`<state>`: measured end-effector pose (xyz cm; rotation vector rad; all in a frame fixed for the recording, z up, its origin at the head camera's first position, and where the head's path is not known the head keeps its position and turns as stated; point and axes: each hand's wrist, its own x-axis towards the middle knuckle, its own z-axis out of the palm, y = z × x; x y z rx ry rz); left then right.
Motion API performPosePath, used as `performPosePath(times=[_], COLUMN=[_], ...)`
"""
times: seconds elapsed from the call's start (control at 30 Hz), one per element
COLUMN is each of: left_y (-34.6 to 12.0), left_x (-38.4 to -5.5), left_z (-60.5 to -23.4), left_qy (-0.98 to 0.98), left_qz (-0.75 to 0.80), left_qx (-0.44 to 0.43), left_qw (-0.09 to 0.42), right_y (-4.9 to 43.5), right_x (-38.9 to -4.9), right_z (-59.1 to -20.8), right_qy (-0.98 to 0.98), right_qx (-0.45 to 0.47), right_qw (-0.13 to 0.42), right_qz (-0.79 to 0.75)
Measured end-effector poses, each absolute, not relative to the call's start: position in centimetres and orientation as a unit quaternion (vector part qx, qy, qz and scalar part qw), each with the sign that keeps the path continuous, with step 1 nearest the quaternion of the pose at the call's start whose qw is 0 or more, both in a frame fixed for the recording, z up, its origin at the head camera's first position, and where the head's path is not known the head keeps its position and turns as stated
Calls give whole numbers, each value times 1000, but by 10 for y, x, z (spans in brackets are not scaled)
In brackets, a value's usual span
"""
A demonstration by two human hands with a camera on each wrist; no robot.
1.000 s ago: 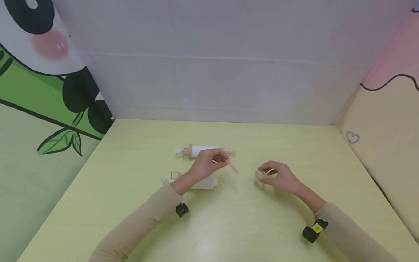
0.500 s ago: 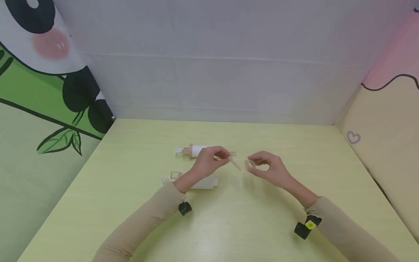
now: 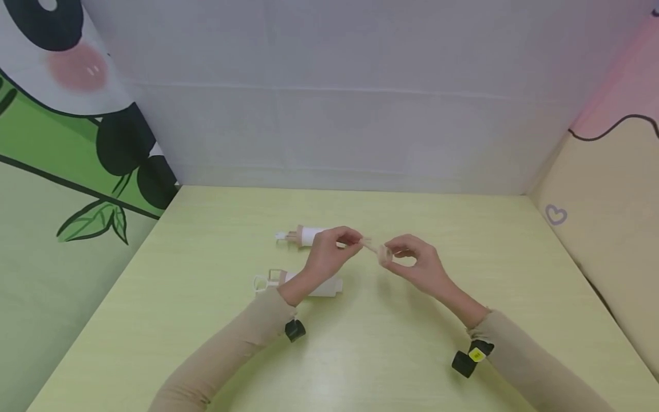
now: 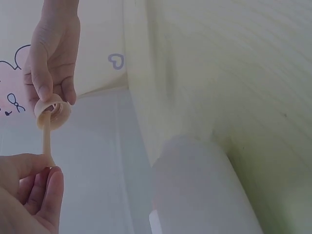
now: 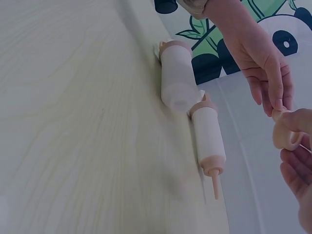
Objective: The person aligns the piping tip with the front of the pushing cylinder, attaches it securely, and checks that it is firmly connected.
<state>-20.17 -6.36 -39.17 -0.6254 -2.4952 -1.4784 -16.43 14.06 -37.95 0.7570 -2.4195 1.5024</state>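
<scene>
My left hand (image 3: 329, 252) pinches a thin, peach-coloured tapered nozzle (image 4: 47, 139) between thumb and fingertips. Opposite it, my right hand (image 3: 419, 260) grips a peach-coloured ring-shaped cap (image 4: 59, 116) by its rim. The nozzle's far end meets the cap's opening; how deep it sits I cannot tell. Both pieces are held above the table. Beneath and behind my left hand lie two white squeeze bottles on their sides. The farther, slimmer bottle (image 5: 208, 134) has peach ends and a thin nozzle at one end. The nearer, wider bottle (image 5: 177, 78) has a peach collar.
The pale wooden table (image 3: 437, 366) runs back to a grey-white wall (image 3: 360, 137). Painted panels stand at both sides, with a panda on the left. Small white loop-shaped parts (image 3: 261, 282) show at the nearer bottle's left end. A black camera sits on each wrist.
My right hand has moved left and slightly up with the cap until it meets the nozzle. The left hand has shifted slightly right and up. The bottles have stayed put.
</scene>
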Motion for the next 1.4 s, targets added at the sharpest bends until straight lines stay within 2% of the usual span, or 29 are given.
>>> performPosePath(times=[0.2,0.73,1.2,1.4], left_y=[-62,-48,-44,-45], left_x=[-202,-194,-189,-174], left_z=[-394,-398,-404,-381], left_qy=[-827,-797,-791,-793], left_qz=[-516,-556,-562,-555], left_qx=[-197,-209,-228,-240], left_qw=[107,108,80,69], right_y=[136,128,126,126], right_x=[-166,-166,-165,-165], right_z=[-380,-382,-384,-384], right_qy=[-810,-799,-792,-796], right_qx=[252,237,237,232], right_qw=[108,141,125,121], right_qz=[518,534,548,546])
